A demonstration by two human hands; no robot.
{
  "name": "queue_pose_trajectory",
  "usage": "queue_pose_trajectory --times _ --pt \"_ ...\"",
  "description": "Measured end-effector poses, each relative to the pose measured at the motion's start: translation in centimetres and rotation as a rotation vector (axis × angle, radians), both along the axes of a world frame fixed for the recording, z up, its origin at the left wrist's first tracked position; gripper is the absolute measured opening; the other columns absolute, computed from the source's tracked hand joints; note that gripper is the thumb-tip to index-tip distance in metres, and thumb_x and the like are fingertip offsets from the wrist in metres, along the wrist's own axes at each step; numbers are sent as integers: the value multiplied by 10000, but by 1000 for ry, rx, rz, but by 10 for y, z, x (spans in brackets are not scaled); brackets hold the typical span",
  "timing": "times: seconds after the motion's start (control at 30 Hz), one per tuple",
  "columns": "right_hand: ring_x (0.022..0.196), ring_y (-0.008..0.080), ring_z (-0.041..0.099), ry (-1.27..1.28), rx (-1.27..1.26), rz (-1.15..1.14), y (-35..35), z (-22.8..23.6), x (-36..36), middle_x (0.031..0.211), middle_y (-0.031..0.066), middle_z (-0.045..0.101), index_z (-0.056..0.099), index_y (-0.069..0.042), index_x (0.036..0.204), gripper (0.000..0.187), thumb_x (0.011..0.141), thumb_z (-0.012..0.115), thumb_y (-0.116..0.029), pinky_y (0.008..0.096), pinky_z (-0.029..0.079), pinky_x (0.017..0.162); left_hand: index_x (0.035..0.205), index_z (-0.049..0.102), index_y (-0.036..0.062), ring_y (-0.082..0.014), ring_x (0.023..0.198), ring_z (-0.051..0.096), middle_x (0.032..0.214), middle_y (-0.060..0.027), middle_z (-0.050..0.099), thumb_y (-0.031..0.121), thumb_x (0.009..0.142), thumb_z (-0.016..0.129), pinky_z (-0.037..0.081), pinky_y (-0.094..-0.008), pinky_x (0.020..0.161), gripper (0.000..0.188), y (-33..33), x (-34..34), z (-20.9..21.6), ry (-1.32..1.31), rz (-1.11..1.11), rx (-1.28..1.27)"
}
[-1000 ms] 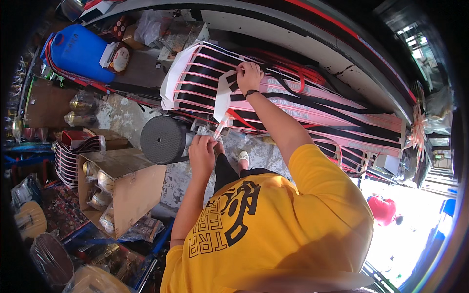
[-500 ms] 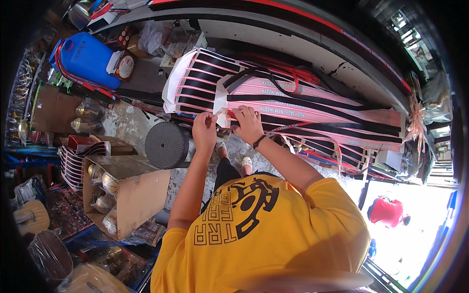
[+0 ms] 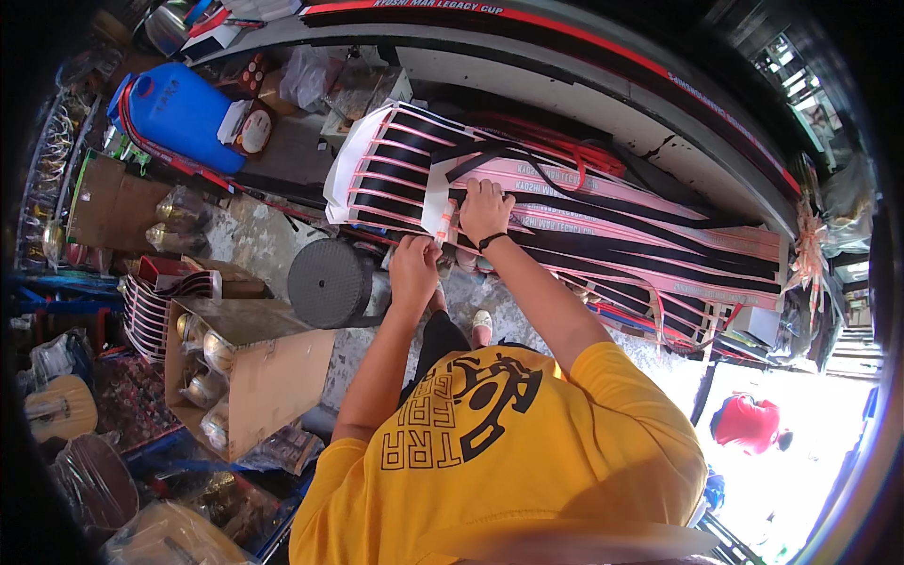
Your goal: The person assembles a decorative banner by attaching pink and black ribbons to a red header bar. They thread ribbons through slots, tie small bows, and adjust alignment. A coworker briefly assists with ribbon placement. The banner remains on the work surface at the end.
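Since the last frame, my right hand [image 3: 485, 215] has shifted upward over the long pink-and-black fabric ribbons [image 3: 565, 226], centre-right; whether it grips, I can't tell. My left hand [image 3: 414, 271] pinches the narrow orange-and-white strip [image 3: 444, 224], mid-frame. Handling that strip seems the step; next calls for steady tension.

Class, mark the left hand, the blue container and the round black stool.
Left hand [image 3: 412, 270]: head view, back of the hand.
Blue container [image 3: 184, 121]: head view, its side wall.
Round black stool [image 3: 328, 297]: head view, its flat top.
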State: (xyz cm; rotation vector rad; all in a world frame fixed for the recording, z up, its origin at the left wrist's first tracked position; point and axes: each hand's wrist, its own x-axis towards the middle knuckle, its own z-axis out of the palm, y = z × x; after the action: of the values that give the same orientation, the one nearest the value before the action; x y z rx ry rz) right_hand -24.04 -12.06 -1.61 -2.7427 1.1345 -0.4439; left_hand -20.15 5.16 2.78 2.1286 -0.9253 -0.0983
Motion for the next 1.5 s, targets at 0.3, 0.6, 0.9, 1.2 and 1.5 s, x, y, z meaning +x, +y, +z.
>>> queue_pose_trajectory --times 0.3,0.6,0.9,1.2,1.5 --pt "1101 236 508 40 -146 79 1 0 12 1072 45 546 597 -143 1058 257 817 607 -233 660 279 1017 821 634 55 -349 762 618 813 -118 610 106 777 724 478 -455 658 112 10 2 -2 -3 57 117" --pt "1114 264 487 1 -1 121 -2 -8 13 1112 41 530 548 -190 1118 449 716 730 -272 625 271 1027 834 641 69 -356 793 613 825 -112 607 123 791 703 467 -474 677 93 25 -6 -17 -56 43 167" --pt "1100 255 487 -12 -85 89 -2 -16 18 1081 44 542 567 -191 1080 237 851 515 -157 595 278 997 835 631 99 -342 815 594 821 -93 588 145 799 699 434 -469 674 90 58 -12 -32 -116 54 223" --pt "1086 257 494 -26 -113 86 -3 -23 18 1109 45 548 571 -191 1075 231 854 513 -152 582 293 974 847 631 117 -330 806 589 805 -74 572 118 788 692 406 -459 654 85 94 -42 -33 -91 88 256" --pt "1087 257 493 -28 -114 90 -4 -24 19 1101 41 554 570 -185 1055 189 878 507 -173 596 291 981 854 625 117 -329 803 584 804 -76 559 88 771 697 399 -443 644 113 129 -42 -38 -154 122 251"
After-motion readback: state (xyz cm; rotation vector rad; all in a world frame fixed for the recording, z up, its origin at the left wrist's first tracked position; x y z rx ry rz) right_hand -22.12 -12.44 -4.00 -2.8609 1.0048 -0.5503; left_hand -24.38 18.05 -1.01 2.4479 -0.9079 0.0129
